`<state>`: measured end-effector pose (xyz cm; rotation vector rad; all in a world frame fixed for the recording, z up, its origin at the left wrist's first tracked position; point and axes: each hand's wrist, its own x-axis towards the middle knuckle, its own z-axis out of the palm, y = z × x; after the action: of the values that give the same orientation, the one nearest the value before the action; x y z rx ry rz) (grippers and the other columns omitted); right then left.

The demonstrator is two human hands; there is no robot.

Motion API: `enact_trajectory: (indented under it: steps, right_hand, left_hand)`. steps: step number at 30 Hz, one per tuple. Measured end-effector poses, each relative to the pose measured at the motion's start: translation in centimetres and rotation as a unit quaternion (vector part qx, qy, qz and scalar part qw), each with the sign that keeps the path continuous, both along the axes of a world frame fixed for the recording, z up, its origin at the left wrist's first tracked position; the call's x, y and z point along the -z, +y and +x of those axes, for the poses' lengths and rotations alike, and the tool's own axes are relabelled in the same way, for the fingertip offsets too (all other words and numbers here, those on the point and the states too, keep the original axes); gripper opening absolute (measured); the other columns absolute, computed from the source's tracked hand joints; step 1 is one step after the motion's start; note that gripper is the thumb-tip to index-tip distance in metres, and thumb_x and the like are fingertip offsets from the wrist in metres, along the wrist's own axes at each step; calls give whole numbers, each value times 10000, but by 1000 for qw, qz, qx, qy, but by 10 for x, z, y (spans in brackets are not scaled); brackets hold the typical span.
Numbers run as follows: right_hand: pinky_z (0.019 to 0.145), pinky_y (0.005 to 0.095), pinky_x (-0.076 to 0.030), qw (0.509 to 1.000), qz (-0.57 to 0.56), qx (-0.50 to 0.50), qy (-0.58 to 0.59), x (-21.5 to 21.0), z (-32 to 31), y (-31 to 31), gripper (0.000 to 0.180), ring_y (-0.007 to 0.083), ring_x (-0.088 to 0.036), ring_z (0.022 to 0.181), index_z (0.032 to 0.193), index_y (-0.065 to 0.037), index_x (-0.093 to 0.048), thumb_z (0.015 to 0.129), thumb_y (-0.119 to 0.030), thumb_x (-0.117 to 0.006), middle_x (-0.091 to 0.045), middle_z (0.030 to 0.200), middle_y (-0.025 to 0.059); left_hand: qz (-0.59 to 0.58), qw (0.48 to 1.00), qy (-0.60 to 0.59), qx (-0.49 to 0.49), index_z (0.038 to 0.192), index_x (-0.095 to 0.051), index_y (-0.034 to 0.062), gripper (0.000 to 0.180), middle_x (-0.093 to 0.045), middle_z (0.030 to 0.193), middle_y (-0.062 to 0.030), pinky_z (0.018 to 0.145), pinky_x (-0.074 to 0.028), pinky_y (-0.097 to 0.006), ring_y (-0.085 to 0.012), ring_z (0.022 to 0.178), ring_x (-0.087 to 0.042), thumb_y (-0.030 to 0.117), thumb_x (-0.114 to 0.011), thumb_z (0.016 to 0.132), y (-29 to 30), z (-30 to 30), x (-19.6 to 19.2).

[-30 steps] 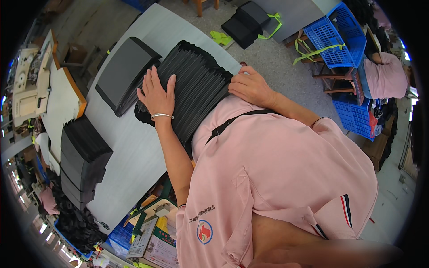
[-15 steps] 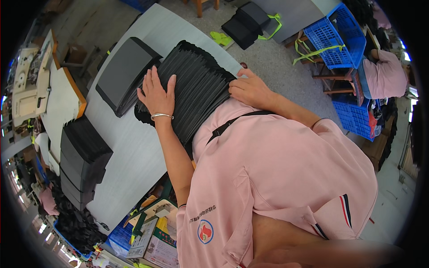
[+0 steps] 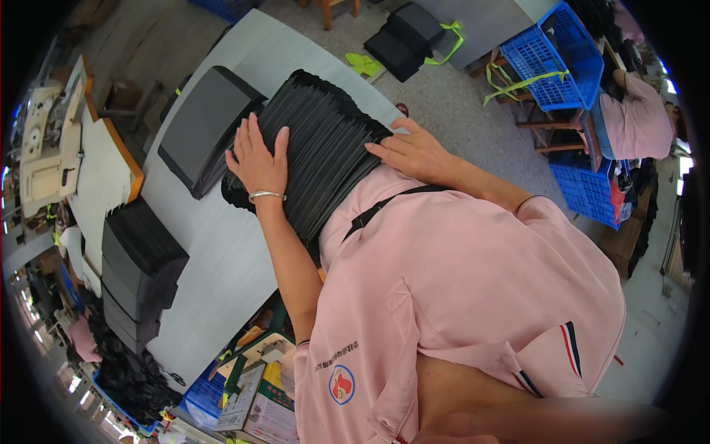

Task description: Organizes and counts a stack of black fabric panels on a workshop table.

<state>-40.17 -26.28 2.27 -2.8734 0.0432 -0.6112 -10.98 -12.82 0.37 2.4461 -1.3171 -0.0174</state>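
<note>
A long stack of thin black sheets (image 3: 318, 140), standing on edge side by side, lies across the table close against my body. Flat on its left side rests my left hand (image 3: 260, 161), fingers stretched and the thumb spread away. My right hand (image 3: 421, 154) touches the stack's right edge with its fingertips, the thumb apart from the fingers; no single sheet shows in its grasp. Just beyond my left hand sits another neat pile of black curved pieces (image 3: 203, 126).
The pale grey table (image 3: 214, 259) also bears a tall black stack (image 3: 140, 274) at left. Beside it stands a sewing machine (image 3: 52, 148). Boxes (image 3: 259, 407) are under the near edge. At right are blue crates (image 3: 547, 66) and a seated person (image 3: 636, 118); black pieces (image 3: 407, 37) lie farther off.
My right hand has slid slightly left onto the stack's edge, its fingers stretching out from a more curled pose. My left hand stays nearly in place.
</note>
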Motion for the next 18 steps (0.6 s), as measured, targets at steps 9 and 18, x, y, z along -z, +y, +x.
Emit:
enact_trajectory:
  steps: [9,18]
  right_hand:
    - [996,453,-469,1000,21,-2,-22,-4,2,1,352,224,-639,825,1163,-31,-676,811,-36,-683,-643,931,79]
    - [1003,439,-468,999,7,14,-38,-9,2,2,169,220,-674,915,983,-50,-708,821,-73,-665,-687,1201,115]
  left_hand:
    - [6,1000,-2,1,1543,-394,127,741,-430,1571,-135,1201,-165,-593,-307,1464,-378,602,-507,986,0,1,0]
    - [2,1000,-5,1,1539,-402,125,738,-434,1567,-136,1200,-167,-594,-308,1462,-380,606,-501,988,1,1,1]
